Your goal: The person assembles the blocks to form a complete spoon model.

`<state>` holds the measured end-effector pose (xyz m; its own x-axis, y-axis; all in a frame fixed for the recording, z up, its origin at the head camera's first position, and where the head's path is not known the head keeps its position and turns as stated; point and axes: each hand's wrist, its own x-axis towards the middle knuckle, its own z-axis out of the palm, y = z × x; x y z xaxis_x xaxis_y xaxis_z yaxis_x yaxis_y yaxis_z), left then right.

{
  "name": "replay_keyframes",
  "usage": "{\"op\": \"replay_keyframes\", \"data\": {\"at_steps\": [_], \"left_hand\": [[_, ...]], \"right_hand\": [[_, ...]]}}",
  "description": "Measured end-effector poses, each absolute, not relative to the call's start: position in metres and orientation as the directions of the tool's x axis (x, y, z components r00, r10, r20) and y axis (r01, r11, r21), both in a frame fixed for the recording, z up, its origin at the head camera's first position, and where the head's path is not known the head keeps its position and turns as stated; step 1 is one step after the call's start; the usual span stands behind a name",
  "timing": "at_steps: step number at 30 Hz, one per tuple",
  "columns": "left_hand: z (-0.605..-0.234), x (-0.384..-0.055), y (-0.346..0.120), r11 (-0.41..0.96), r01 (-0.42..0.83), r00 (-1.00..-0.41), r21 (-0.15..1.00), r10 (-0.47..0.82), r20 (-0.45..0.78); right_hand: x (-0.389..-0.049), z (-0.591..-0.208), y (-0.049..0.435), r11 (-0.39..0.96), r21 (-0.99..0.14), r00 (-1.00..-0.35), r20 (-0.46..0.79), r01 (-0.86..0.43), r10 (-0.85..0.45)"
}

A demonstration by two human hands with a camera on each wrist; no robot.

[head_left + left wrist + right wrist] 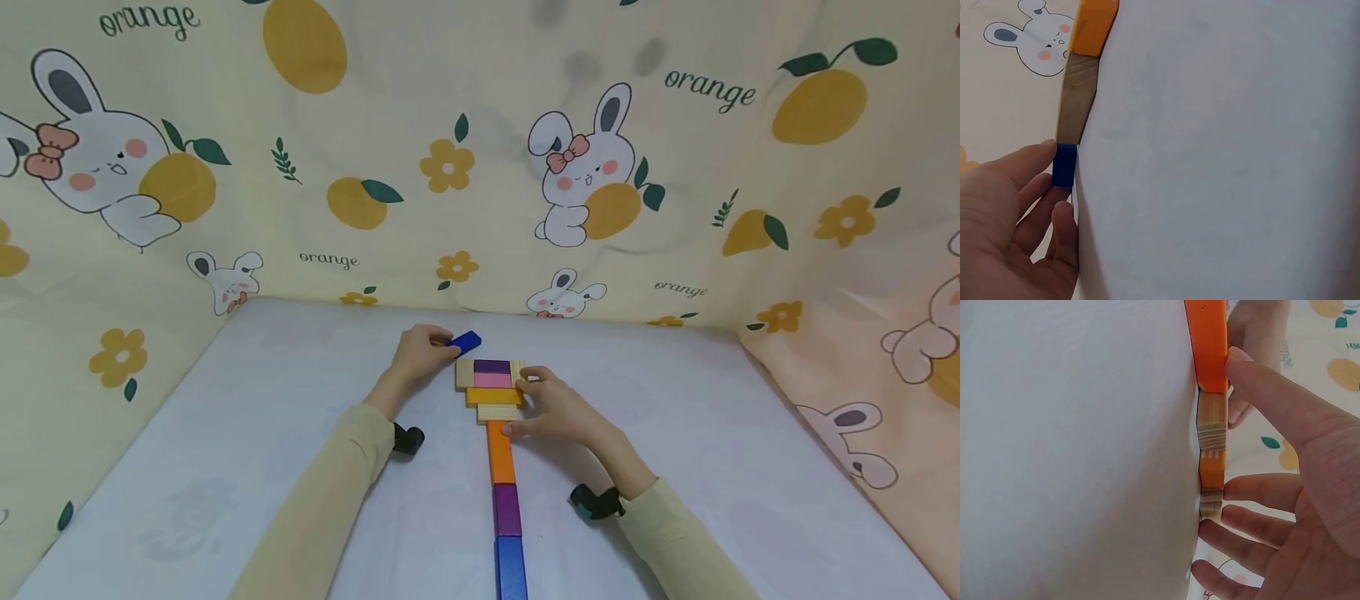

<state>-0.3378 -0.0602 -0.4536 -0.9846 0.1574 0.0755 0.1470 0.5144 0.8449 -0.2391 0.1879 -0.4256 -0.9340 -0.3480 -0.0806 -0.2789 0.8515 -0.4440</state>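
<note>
My left hand (422, 353) pinches a dark blue block (466, 342) between thumb and fingers, beyond the far left corner of a flat arrangement of blocks. In the left wrist view the end of the blue block (1065, 165) shows by the thumb. My right hand (561, 406) lies along the right side with fingers spread. Its thumb rests at the edge of the orange block (500, 454), its fingertips by the plain wood block (517, 372). Within the far end lie a purple block (492, 366), a pink block (492, 380) and a plain block (465, 375).
Below them sit a yellow block (493, 397) and a plain wood block (498, 412). A purple block (507, 510) and a blue block (512, 567) continue the column toward me. Everything lies on a white table (262, 467), with a patterned cloth (495, 233) standing behind and at the sides.
</note>
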Motion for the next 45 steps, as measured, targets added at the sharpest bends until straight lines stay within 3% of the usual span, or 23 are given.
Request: {"op": "replay_keyframes", "data": {"at_steps": [26,39,45], "left_hand": [[-0.445,-0.338,-0.058,0.589,0.162,-0.986,0.791,0.117,0.115],[-0.442,-0.341,-0.04,0.548,0.326,-0.931,0.77,0.327,0.162],[-0.443,-0.342,-0.035,0.59,0.325,-0.932,0.74,0.335,0.142]], "right_hand": [[-0.239,-0.426,0.188,0.841,-0.465,-0.933,-0.079,-0.276,-0.35],[-0.24,-0.426,0.189,0.843,-0.465,-0.934,-0.087,-0.27,-0.348],[-0.24,-0.426,0.189,0.842,-0.47,-0.935,-0.086,-0.266,-0.344]]}}
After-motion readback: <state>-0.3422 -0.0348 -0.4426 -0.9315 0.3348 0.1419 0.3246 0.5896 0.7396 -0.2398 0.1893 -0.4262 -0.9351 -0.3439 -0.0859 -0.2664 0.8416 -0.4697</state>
